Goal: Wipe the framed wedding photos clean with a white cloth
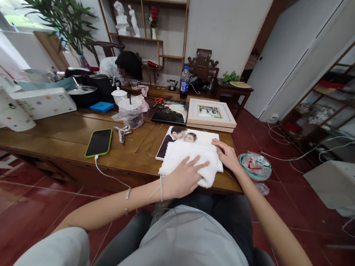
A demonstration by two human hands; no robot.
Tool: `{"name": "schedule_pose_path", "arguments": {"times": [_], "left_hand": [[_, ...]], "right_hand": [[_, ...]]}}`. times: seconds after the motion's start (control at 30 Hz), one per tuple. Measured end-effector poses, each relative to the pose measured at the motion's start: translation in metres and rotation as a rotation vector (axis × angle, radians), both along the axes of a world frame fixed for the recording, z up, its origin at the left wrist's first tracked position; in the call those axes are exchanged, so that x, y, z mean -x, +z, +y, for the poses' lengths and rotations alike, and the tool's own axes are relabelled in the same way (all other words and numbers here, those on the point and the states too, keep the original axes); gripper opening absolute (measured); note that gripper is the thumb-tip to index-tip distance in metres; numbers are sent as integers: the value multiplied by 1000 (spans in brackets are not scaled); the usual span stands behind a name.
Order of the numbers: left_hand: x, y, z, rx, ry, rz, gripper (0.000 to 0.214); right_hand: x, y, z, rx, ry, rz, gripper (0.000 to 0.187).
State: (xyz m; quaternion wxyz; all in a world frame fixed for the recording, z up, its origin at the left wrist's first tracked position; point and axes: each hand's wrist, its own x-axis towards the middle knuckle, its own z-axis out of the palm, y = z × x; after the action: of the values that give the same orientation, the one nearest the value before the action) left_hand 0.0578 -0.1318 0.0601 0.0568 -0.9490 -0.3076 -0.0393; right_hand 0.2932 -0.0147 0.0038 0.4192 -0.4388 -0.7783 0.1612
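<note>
A white fluffy cloth (179, 157) lies over the lower part of a photo panel (166, 143), whose top shows the heads of two people in a portrait. My left hand (188, 178) rests flat on the cloth with its fingers spread. At the panel's right side, my right hand (228, 154) lies along the edge, its fingers stretched out and touching the panel and the cloth's border. The panel sits flat near the front edge of the wooden table (138, 139).
Behind the panel are a white framed photo (212, 113) and a dark photo panel (169, 111). To the left lie a charging phone (99, 143), a bagged cup (130, 112) and a blue box (101, 106). A bottle (184, 82) stands farther back; another person (121, 65) leans opposite.
</note>
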Motion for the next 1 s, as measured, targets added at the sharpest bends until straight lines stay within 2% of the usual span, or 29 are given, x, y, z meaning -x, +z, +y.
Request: {"name": "schedule_pose_path", "arguments": {"times": [0.1,0.3,0.37,0.47,0.67,0.77,0.83,1.0], "left_hand": [[2,2,22,44,33,-25,32],[14,-1,97,48,228,-62,32],[21,-1,110,37,284,-96,34],[27,-1,116,36,297,-121,35],[26,-4,114,6,301,-93,33],[24,-6,102,12,277,-72,33],[24,-6,82,28,248,-48,33],[29,1,11,73,130,0,36]], "right_hand": [[0,-1,2,25,-17,19,28],[-1,-4,4,20,-32,30,26],[-1,-4,3,28,-27,43,26],[-2,-5,6,63,-24,75,26],[1,-8,11,51,-34,42,27],[3,-8,9,9,-36,-18,28],[5,-9,8,-2,-41,-36,28],[5,-10,8,-4,-33,-37,29]]}}
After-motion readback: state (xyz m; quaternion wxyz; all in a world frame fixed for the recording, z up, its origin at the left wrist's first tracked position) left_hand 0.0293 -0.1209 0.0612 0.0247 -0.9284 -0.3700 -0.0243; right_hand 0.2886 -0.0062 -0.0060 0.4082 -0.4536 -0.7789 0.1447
